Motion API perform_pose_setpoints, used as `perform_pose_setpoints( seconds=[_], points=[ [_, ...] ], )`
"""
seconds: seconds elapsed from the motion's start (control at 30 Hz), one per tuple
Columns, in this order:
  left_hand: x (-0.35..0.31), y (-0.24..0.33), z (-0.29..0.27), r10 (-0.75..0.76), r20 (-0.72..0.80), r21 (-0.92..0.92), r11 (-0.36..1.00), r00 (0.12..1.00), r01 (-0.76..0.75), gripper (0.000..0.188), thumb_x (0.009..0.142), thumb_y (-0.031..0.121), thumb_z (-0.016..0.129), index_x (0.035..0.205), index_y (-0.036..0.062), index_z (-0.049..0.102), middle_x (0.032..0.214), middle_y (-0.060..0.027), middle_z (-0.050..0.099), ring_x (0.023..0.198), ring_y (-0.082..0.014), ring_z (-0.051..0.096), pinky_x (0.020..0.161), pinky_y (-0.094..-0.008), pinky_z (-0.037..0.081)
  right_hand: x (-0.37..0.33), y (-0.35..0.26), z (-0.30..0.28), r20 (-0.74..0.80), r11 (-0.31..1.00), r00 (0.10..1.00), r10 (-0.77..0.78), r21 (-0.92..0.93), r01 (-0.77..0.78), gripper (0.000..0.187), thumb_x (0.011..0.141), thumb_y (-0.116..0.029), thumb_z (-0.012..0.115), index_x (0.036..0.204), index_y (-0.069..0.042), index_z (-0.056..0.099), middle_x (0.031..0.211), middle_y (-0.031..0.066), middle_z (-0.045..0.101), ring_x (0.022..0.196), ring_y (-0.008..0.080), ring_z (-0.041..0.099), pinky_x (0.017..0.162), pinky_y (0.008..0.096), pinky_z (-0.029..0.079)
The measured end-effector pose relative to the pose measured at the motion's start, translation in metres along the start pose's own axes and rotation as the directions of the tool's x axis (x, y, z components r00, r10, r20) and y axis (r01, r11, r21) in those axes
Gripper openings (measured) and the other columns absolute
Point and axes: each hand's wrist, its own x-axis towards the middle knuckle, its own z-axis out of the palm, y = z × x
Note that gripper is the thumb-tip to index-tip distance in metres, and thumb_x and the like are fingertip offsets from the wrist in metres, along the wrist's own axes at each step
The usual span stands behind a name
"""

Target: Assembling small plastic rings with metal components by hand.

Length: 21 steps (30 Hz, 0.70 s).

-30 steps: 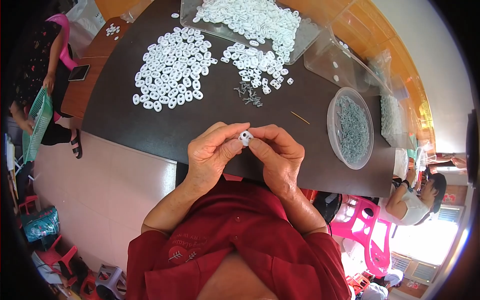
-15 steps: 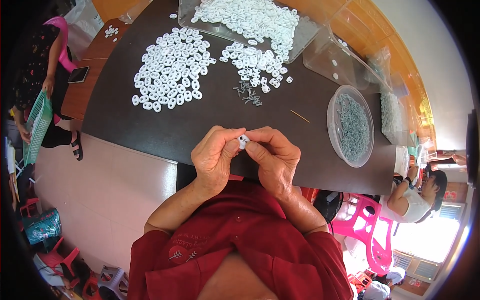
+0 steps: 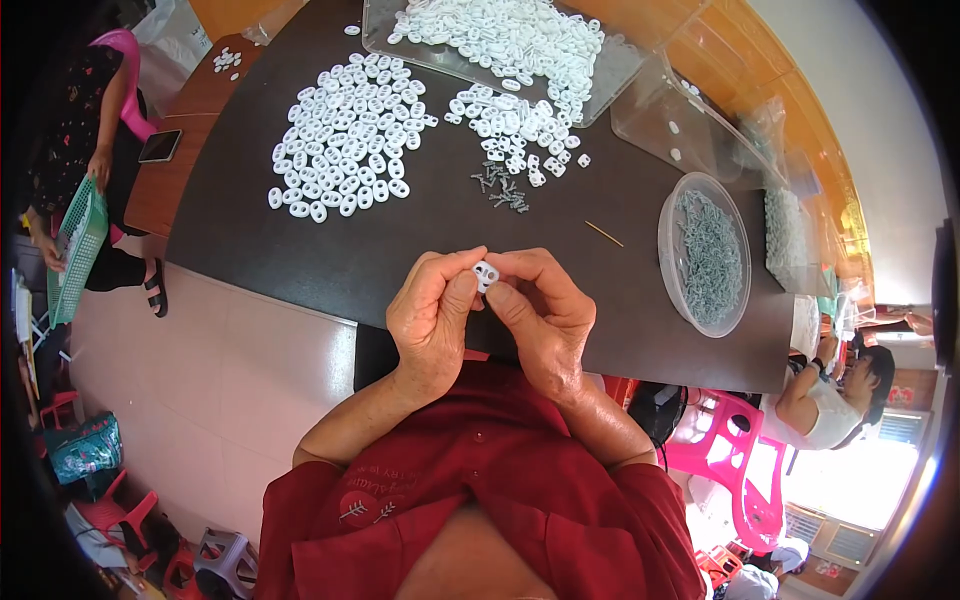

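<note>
Left hand (image 3: pixel 432 322) and right hand (image 3: pixel 545 318) fingers jointly pinch one small white oval plastic piece (image 3: pixel 486 275) above the dark bench (image 3: pixel 330 255). Its two-holed face points toward the camera. The long axis appears to be tilted, though the piece is too small to confirm.

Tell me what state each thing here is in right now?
Small white piece: pinched between both hands' fingers.
Left hand: closed on the piece.
Right hand: closed on the piece.
Round bowl: upright, holding grey metal parts.
Left white pile: loose on the dark table.
Clear tray: heaped with white pieces.
</note>
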Motion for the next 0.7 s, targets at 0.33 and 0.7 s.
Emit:
perform_pose_setpoints(
  seconds=[0.33,0.7],
  points=[
    [0.0031,0.0034,-0.0078,-0.048,0.058,-0.016,0.999,0.997,0.049,0.020,0.095,0.006,0.052,0.109,-0.0019,0.062,0.084,-0.0013,0.055,0.072,-0.0059,0.049,0.063,-0.0194,0.041,-0.0008,0.0065,-0.0023,0.054,0.929,0.976,-0.212,-0.299,0.219,0.030,0.078,0.010,0.064,0.107,0.002,0.060,0.100,0.0078,0.057,0.078,0.0087,0.054,0.071,0.0220,0.046],
    [0.0018,0.0064,-0.0024,-0.064,0.059,-0.041,0.997,0.996,0.066,0.020,0.094,0.003,0.052,0.109,-0.0023,0.062,0.083,-0.0025,0.054,0.070,-0.0068,0.051,0.061,-0.0197,0.043,-0.0003,0.0111,-0.0045,0.057,0.878,0.947,-0.315,-0.361,0.314,0.028,0.078,0.010,0.063,0.105,0.004,0.061,0.096,0.0097,0.057,0.073,0.0105,0.058,0.066,0.0218,0.047]
  ],
)
